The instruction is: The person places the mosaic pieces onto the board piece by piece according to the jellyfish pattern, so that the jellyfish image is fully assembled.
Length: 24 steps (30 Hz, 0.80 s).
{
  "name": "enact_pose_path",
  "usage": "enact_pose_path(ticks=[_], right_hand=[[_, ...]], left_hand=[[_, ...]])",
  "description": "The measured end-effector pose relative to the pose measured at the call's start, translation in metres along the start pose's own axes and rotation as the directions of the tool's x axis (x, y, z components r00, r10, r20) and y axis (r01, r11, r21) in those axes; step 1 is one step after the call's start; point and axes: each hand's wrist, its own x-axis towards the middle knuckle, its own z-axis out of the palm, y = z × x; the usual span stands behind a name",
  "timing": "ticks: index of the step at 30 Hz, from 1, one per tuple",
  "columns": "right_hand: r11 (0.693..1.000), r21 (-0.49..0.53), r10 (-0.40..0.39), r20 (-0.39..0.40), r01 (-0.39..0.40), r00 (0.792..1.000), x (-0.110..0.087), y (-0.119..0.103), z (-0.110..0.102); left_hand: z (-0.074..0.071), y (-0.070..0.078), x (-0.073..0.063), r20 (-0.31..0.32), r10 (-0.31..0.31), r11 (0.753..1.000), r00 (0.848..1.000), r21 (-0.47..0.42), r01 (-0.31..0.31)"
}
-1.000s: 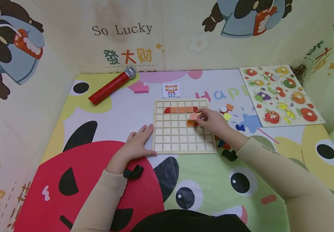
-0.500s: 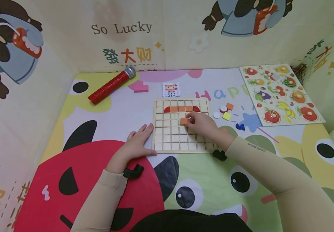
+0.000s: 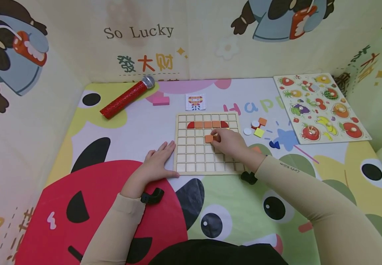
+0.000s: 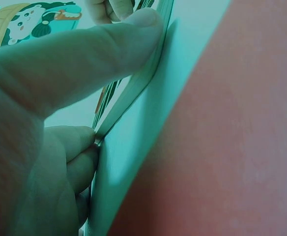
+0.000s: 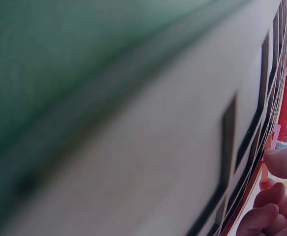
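A wooden grid board [image 3: 211,173] lies on the table. In its upper part, a row holds orange square tiles [image 3: 208,125] between a red rounded tile [image 3: 191,125] on the left and another red piece [image 3: 224,124] on the right. My right hand [image 3: 230,145] pinches an orange square tile [image 3: 209,138] between thumb and fingers over the middle cells, and hides the cells beneath it. In the right wrist view, the thumb [image 5: 283,164] presses against this tile's edge. My left hand [image 3: 158,162] rests with extended fingers against the board's left edge; its thumb [image 4: 138,42] touches the rim.
Beyond the board lies a small pattern card [image 3: 195,102]. Pink blocks [image 3: 161,101] and a red microphone [image 3: 127,97] are at the back left. Loose pieces, including a yellow tile [image 3: 259,132] and blue pieces [image 3: 275,145], lie right of the board, before a fruit puzzle board [image 3: 323,108].
My right hand has moved left and slightly nearer across the board with the tile, then almost stopped. White round and orange pieces at right came into sight. The left hand stays in place.
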Motion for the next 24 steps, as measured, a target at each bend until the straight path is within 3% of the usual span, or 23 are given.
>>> enact_pose_path(ticks=[24], right_hand=[[0.998, -0.06, -0.011, 0.024, 0.013, 1.0, 0.001, 0.0023, 0.0015]], left_hand=[[-0.0001, -0.0004, 0.0005, -0.002, 0.01, 1.0, 1.0, 0.002, -0.01]])
